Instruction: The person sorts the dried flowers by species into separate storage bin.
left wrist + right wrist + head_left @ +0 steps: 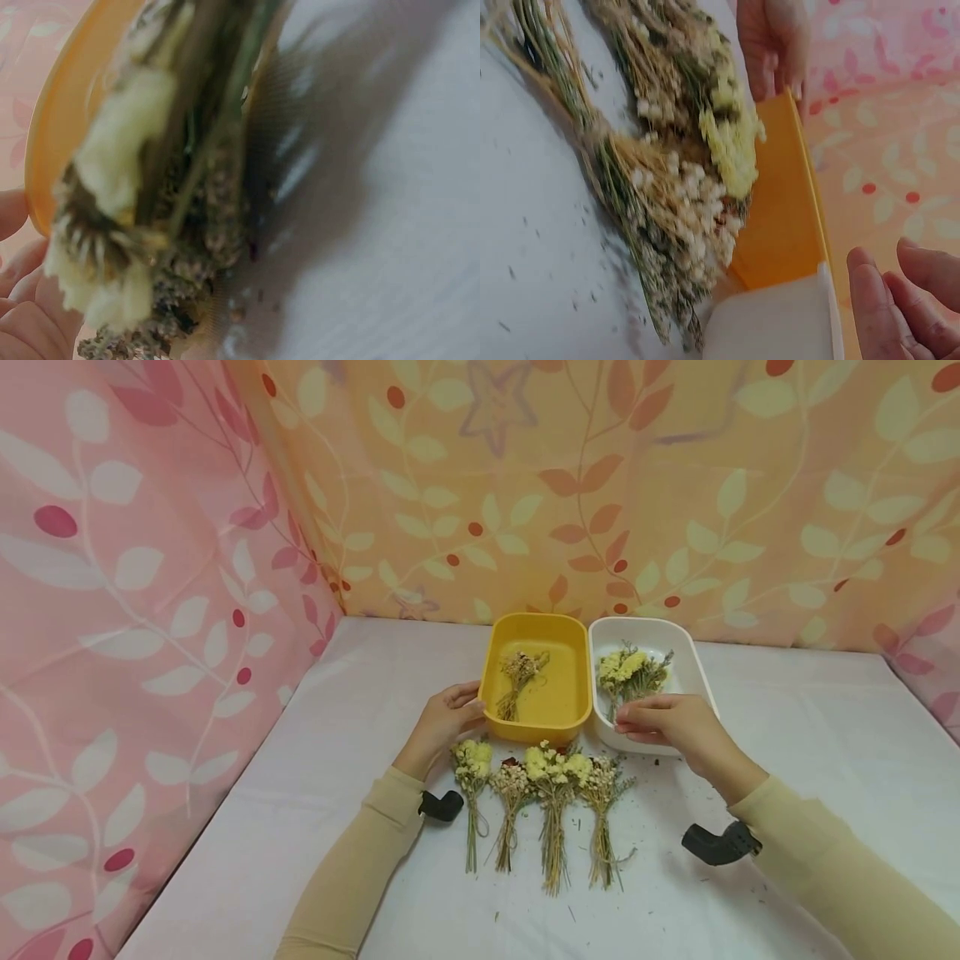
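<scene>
My left hand (442, 718) rests its fingertips against the left side of the yellow tub (573, 727); a small dried bouquet (517, 677) lies inside that tub. Over the front of the white tub (693, 677) is my right hand (675, 727), its fingertips close to the stems of a yellow-flowered dried bouquet (626, 668). In the right wrist view, nothing shows between the right thumb and fingers (870, 292). Several tied dried bouquets lie in a row before the tubs, including a yellow one (472, 764) and a whitish one (600, 785).
The tubs stand side by side on a white cloth (337, 827), near an orange leaf-patterned curtain (450, 485). Pink patterned cloth (150, 610) hangs on the left. Small plant crumbs are scattered around the stems. Black wrist cameras are on both sleeves.
</scene>
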A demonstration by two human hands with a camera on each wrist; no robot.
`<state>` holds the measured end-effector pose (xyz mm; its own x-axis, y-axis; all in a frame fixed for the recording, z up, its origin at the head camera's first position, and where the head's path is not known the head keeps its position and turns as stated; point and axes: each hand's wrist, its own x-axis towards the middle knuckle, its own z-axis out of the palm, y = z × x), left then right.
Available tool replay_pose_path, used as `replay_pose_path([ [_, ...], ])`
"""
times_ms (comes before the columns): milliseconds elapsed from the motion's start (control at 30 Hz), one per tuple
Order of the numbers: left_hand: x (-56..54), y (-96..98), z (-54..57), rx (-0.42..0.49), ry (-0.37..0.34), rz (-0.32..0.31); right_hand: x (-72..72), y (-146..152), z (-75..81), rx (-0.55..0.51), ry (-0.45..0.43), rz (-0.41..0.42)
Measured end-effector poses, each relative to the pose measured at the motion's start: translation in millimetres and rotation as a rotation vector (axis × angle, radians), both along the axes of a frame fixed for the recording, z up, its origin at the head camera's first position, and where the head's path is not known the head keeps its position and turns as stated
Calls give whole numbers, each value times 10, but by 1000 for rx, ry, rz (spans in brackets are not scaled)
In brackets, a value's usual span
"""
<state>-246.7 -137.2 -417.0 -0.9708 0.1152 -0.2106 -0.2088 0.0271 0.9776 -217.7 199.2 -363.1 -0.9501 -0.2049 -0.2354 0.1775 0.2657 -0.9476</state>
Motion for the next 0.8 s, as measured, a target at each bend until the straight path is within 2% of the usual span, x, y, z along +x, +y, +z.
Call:
replay_pose_path([
  [300,-6,8,-3,0,-21,7,200,-54,2,22,-8,40],
  [567,3,11,-1,-11,-8,-3,314,-26,-93,56,-25,56],
  [800,-1,6,5,16,-9,-4,393,12,-180,42,-47,75],
])
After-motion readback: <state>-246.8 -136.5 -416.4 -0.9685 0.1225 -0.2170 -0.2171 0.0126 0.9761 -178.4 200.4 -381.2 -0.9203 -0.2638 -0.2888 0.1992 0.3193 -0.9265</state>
